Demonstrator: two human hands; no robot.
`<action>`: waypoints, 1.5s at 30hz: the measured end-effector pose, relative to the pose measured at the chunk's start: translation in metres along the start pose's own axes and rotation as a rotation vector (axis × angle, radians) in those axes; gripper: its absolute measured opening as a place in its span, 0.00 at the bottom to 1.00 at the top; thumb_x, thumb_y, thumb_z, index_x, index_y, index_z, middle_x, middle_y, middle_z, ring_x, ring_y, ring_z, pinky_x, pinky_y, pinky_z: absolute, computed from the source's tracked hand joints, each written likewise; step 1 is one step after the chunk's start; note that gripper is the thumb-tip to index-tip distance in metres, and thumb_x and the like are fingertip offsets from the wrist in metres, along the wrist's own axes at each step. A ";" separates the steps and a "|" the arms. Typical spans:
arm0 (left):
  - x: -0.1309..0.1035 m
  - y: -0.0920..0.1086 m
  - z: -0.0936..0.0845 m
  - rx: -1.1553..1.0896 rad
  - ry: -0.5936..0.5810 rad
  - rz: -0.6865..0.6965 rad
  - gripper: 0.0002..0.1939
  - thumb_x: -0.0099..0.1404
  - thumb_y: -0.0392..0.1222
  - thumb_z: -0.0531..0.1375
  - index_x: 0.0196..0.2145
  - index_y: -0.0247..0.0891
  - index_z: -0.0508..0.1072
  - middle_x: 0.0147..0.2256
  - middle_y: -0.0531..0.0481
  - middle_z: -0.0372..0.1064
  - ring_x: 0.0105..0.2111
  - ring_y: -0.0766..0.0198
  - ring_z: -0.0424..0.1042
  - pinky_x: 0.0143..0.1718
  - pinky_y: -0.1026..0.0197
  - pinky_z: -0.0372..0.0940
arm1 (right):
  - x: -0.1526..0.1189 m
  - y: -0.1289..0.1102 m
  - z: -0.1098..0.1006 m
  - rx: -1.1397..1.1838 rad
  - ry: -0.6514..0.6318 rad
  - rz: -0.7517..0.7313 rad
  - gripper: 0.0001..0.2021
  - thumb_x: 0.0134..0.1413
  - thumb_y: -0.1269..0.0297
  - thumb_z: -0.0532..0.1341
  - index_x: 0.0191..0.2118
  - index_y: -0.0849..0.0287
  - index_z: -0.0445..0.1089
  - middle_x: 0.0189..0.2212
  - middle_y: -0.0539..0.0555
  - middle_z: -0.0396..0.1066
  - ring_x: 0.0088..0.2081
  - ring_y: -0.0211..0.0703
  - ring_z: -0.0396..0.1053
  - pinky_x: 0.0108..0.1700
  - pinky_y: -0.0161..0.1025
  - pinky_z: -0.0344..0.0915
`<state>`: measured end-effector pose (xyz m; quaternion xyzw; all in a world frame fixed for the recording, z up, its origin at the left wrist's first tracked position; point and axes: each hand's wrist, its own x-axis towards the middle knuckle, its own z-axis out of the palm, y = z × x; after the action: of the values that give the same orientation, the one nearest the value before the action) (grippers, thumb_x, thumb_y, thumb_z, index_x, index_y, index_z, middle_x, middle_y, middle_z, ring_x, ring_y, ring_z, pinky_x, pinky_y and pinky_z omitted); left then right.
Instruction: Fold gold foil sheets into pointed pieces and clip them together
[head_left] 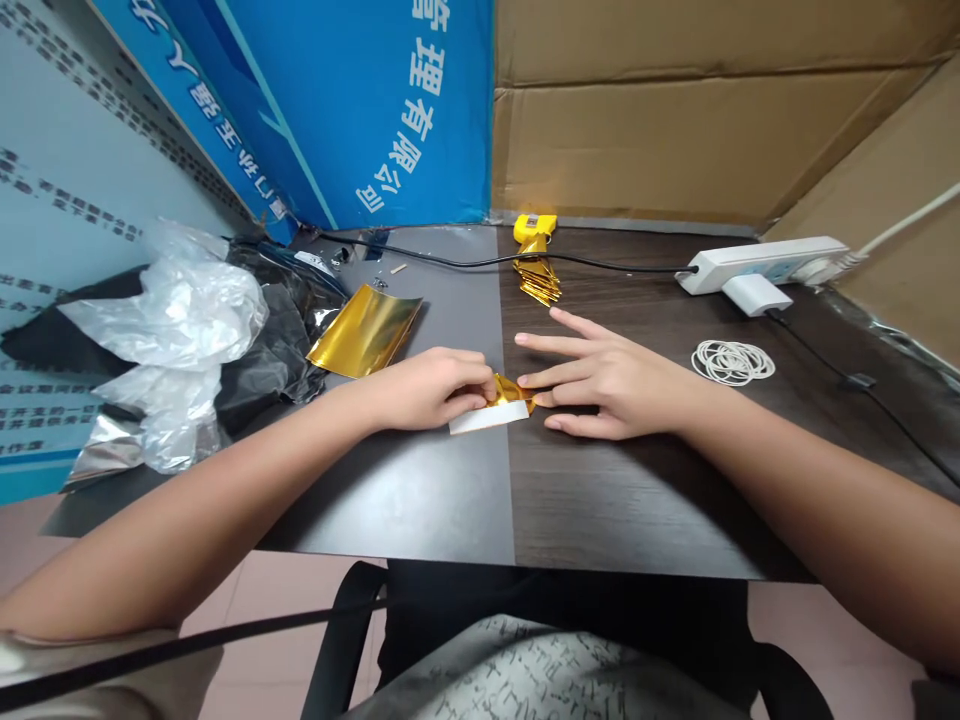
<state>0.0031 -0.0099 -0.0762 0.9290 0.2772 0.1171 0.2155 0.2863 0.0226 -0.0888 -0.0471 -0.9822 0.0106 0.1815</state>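
Note:
A small sheet of gold foil paper (507, 390), partly folded, lies on the desk between my hands, with a white strip of its back (489, 416) along the near side. My left hand (448, 388) has its fingers curled and pressed together on the paper's left part. Spread wide, the fingers of my right hand (592, 378) rest at the paper's right end, one fingertip touching the foil. Left of my left hand lies a stack of flat gold foil sheets (366, 330), slightly curled. Folded gold pieces (537, 270) sit near the back beside a yellow object (535, 228).
Crumpled clear plastic (180, 310) and black bags (270, 345) are heaped at the left. A white power strip (765, 262) with a plugged-in adapter stands back right, near looped white rubber bands (733, 362). A black cable (465, 263) crosses the back. Cardboard walls (645, 140) enclose the desk.

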 end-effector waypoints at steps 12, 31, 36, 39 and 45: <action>0.004 -0.016 0.005 0.260 0.014 0.160 0.20 0.76 0.46 0.53 0.59 0.37 0.71 0.38 0.44 0.69 0.37 0.58 0.64 0.42 0.56 0.62 | 0.002 -0.001 -0.001 -0.200 0.000 0.084 0.13 0.69 0.61 0.58 0.45 0.59 0.80 0.54 0.56 0.76 0.66 0.62 0.63 0.68 0.70 0.52; 0.005 -0.002 0.020 0.427 0.092 0.173 0.16 0.75 0.45 0.52 0.51 0.33 0.73 0.57 0.43 0.71 0.57 0.52 0.67 0.49 0.51 0.61 | 0.000 -0.006 0.008 -0.186 0.023 0.139 0.12 0.68 0.64 0.58 0.45 0.61 0.79 0.42 0.58 0.77 0.51 0.54 0.73 0.53 0.53 0.70; 0.005 -0.002 0.021 0.457 0.067 0.199 0.17 0.76 0.44 0.51 0.54 0.33 0.71 0.62 0.45 0.68 0.60 0.53 0.66 0.52 0.51 0.60 | -0.001 -0.006 0.008 -0.188 -0.005 0.156 0.12 0.69 0.64 0.58 0.45 0.61 0.78 0.43 0.58 0.77 0.49 0.53 0.73 0.49 0.49 0.71; 0.006 -0.003 0.020 0.461 0.059 0.212 0.17 0.75 0.43 0.52 0.53 0.32 0.72 0.61 0.43 0.69 0.60 0.53 0.67 0.51 0.51 0.61 | -0.002 -0.006 0.008 -0.190 -0.004 0.155 0.12 0.70 0.64 0.57 0.45 0.60 0.78 0.43 0.57 0.77 0.48 0.51 0.73 0.47 0.47 0.71; 0.007 -0.003 0.019 0.473 0.039 0.208 0.16 0.75 0.44 0.53 0.52 0.34 0.73 0.61 0.43 0.68 0.61 0.52 0.66 0.51 0.50 0.62 | -0.003 -0.006 0.005 -0.152 -0.035 0.159 0.12 0.70 0.63 0.57 0.46 0.58 0.78 0.46 0.58 0.76 0.49 0.48 0.73 0.46 0.44 0.72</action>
<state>0.0140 -0.0104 -0.0940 0.9746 0.2041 0.0885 -0.0262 0.2869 0.0168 -0.0943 -0.1383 -0.9764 -0.0488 0.1586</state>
